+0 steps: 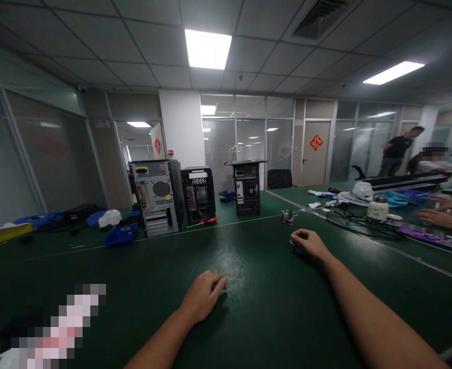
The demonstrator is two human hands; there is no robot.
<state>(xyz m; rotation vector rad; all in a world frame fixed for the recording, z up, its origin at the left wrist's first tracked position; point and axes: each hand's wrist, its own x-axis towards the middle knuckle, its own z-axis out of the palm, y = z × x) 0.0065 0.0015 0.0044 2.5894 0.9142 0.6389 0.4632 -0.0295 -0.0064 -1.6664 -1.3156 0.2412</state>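
Observation:
My left hand (pixel 205 294) rests low over the green table (pixel 249 318), its fingers curled and thumb pressed in. A small dark bit shows between thumb and fingers, too little to name. Farther forward and to the right, my right hand (pixel 310 244) pinches a small shiny metal part (pixel 291 243) at the tabletop; the fingers hide most of it. Just beyond that hand stand several small metal cylindrical pieces (pixel 287 217).
Computer cases (pixel 160 197) stand at the back, with a red-handled screwdriver (pixel 209 221) before them. Blue bins (pixel 121 235) are at left. Cables (pixel 351 225), a white fan (pixel 358 195) and a co-worker's hands (pixel 441 215) are at right. A pixelated object (pixel 62 328) lies front left.

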